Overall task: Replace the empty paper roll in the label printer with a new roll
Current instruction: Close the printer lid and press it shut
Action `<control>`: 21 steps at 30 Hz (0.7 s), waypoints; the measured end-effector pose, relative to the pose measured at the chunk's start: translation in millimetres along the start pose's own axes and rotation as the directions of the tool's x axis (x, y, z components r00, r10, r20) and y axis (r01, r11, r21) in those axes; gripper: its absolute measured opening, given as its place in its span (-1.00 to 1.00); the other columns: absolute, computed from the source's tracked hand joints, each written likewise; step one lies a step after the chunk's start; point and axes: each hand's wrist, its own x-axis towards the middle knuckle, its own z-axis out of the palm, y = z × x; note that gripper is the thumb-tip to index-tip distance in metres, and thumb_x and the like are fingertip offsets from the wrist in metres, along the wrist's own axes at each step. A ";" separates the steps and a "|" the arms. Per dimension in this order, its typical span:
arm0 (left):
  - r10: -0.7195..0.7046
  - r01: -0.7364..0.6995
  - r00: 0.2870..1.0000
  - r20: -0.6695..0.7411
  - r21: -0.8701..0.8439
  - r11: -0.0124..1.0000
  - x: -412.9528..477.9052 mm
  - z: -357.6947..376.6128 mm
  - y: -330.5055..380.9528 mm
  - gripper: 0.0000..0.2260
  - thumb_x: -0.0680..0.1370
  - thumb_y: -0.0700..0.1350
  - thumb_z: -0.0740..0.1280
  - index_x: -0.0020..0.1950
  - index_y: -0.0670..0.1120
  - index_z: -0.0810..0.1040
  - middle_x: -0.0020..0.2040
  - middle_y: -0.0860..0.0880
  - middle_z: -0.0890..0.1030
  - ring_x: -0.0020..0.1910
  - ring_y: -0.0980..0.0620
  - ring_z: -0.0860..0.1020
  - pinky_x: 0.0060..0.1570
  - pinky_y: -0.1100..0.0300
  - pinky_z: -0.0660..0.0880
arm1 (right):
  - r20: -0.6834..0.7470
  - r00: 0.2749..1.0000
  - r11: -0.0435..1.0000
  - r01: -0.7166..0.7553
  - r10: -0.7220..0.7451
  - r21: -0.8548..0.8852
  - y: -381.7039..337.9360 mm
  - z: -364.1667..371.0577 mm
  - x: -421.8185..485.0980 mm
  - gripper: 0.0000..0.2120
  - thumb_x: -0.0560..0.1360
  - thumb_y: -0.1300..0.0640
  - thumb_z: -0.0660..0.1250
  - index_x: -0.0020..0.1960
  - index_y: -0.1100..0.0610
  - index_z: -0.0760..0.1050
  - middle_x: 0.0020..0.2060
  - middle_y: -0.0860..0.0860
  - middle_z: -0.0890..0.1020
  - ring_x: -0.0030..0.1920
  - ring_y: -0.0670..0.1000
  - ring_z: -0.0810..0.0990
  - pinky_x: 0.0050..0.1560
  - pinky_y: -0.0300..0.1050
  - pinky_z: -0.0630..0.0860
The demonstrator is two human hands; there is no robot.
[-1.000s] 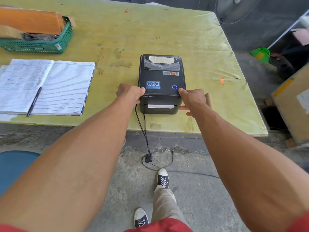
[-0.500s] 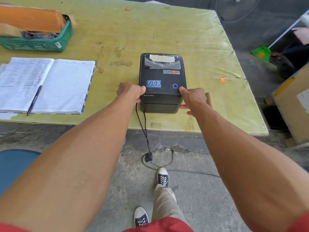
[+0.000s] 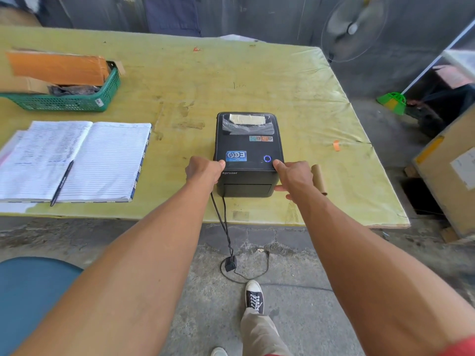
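A black label printer (image 3: 248, 150) stands near the front edge of the yellow-green table (image 3: 257, 80), its lid down and a blue ring light glowing on top. My left hand (image 3: 203, 170) grips its front left side and my right hand (image 3: 293, 177) grips its front right side, thumbs on the lid. An empty brown cardboard core (image 3: 319, 179) lies on the table just right of my right hand. No paper shows at the front slot. I see no new roll.
An open notebook (image 3: 77, 160) with a pen (image 3: 61, 183) lies at the left. A green basket (image 3: 69, 98) with cardboard stands at the back left. The printer's cable (image 3: 223, 227) hangs to the floor. A fan, a green broom and a cardboard box stand at the right.
The white strip of paper at the printer's front slot a second ago is no longer visible. Both hands stay on the printer's front sides.
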 end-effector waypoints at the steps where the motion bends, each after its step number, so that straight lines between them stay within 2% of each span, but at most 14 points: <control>1: 0.003 -0.002 1.000 -0.028 0.033 0.999 0.3 0.4 -0.9 -0.59 0.51 -0.08 0.49 0.24 -0.28 0.54 0.23 -0.21 0.61 0.12 -0.21 0.64 0.16 0.01 0.58 | -0.002 1.000 1.000 0.001 -0.001 -0.006 0.0 0.3 -0.2 -0.63 0.56 -0.15 0.33 0.06 0.17 0.61 -0.35 0.04 0.63 -0.20 0.13 0.74 0.04 0.12 0.63; 4: 0.017 -0.009 0.997 -0.073 0.111 0.994 0.1 2.2 -1.3 -0.70 0.51 -0.04 0.49 0.10 -0.23 0.59 0.15 -0.18 0.65 0.02 -0.20 0.67 0.11 0.00 0.59 | -0.005 1.000 0.999 0.010 -0.011 -0.032 -1.8 0.9 -1.9 -0.60 0.57 -0.14 0.30 0.08 0.21 0.60 -0.32 0.09 0.66 -0.12 0.16 0.72 0.07 0.14 0.63; 6: 0.043 -0.029 0.996 -0.076 0.184 0.982 -3.3 3.1 1.2 -0.70 0.53 -0.02 0.46 0.13 -0.21 0.60 0.15 -0.17 0.65 0.04 -0.21 0.66 0.09 0.00 0.59 | -0.001 1.000 0.999 0.022 -0.022 -0.049 -4.0 0.2 -3.1 -0.60 0.58 -0.12 0.29 0.08 0.22 0.60 -0.28 0.12 0.68 -0.11 0.17 0.72 0.06 0.12 0.63; 9: 0.106 -0.063 0.988 -0.111 0.338 0.939 -11.4 4.5 6.4 -0.71 0.58 -0.02 0.39 0.19 -0.19 0.58 0.17 -0.16 0.64 0.07 -0.21 0.62 -0.08 0.06 0.50 | 0.004 0.997 0.994 0.072 -0.072 -0.088 -5.8 -0.7 -6.2 -0.65 0.60 -0.07 0.28 0.10 0.20 0.60 -0.13 0.17 0.71 -0.10 0.20 0.71 0.02 0.09 0.63; 11: 0.184 -0.120 0.977 -0.112 0.427 0.896 -15.4 8.3 5.2 -0.78 0.61 -0.06 0.34 0.20 -0.13 0.58 0.17 -0.15 0.64 0.00 -0.21 0.58 -0.10 0.07 0.43 | 0.008 0.986 0.975 0.163 -0.164 -0.149 -5.1 -1.0 -9.0 -0.72 0.60 -0.01 0.25 0.16 0.13 0.58 -0.02 0.15 0.70 -0.03 0.24 0.68 0.06 0.10 0.61; 13: 0.273 -0.186 0.956 -0.106 0.497 0.848 -19.2 10.0 0.7 -0.85 0.64 -0.08 0.28 0.15 -0.09 0.56 0.14 -0.16 0.63 -0.08 -0.19 0.51 -0.12 0.07 0.39 | 0.013 0.971 0.942 0.236 -0.240 -0.240 -5.1 -2.2 -13.7 -0.73 0.60 0.03 0.23 0.25 0.07 0.53 0.05 0.15 0.67 0.04 0.26 0.63 0.02 0.02 0.55; 15: 0.347 -0.255 0.935 -0.079 0.532 0.807 -22.5 8.3 -6.6 -0.80 0.66 -0.06 0.24 0.23 -0.09 0.52 0.14 -0.18 0.63 -0.01 -0.22 0.56 -0.14 0.07 0.39 | 0.028 0.963 0.915 0.265 -0.269 -0.305 -3.0 -4.6 -18.0 -0.70 0.61 0.03 0.22 0.31 0.03 0.49 0.06 0.15 0.66 0.05 0.25 0.61 -0.05 0.00 0.50; 18: 0.410 -0.352 0.912 0.010 0.534 0.769 -20.9 -0.4 -23.2 -0.62 0.66 -0.03 0.19 0.50 0.04 0.39 0.17 -0.15 0.66 0.08 -0.20 0.59 -0.13 0.10 0.40 | 0.053 0.965 0.912 0.259 -0.256 -0.318 -1.1 -12.4 -25.7 -0.64 0.60 0.04 0.24 0.38 -0.02 0.47 0.04 0.12 0.67 0.01 0.20 0.64 -0.04 0.01 0.55; 20: 0.453 -0.413 0.890 0.052 0.515 0.751 -22.8 -10.5 -33.2 -0.62 0.66 -0.03 0.21 0.48 0.11 0.42 0.08 -0.11 0.70 0.00 -0.18 0.62 -0.17 0.10 0.45 | 0.073 0.978 0.932 0.210 -0.198 -0.294 0.2 -18.3 -28.1 -0.60 0.59 0.05 0.27 0.42 0.01 0.47 0.01 0.11 0.69 -0.05 0.15 0.67 -0.08 -0.04 0.58; 21: 0.480 -0.445 0.874 0.070 0.509 0.736 -24.7 -18.3 -39.0 -0.69 0.65 -0.04 0.22 0.38 0.13 0.53 -0.01 -0.10 0.72 -0.04 -0.19 0.64 -0.20 0.09 0.47 | 0.085 0.984 0.953 0.173 -0.157 -0.247 0.7 -21.2 -28.7 -0.61 0.58 0.06 0.30 0.40 0.04 0.49 -0.01 0.10 0.70 -0.13 0.10 0.68 -0.18 -0.09 0.57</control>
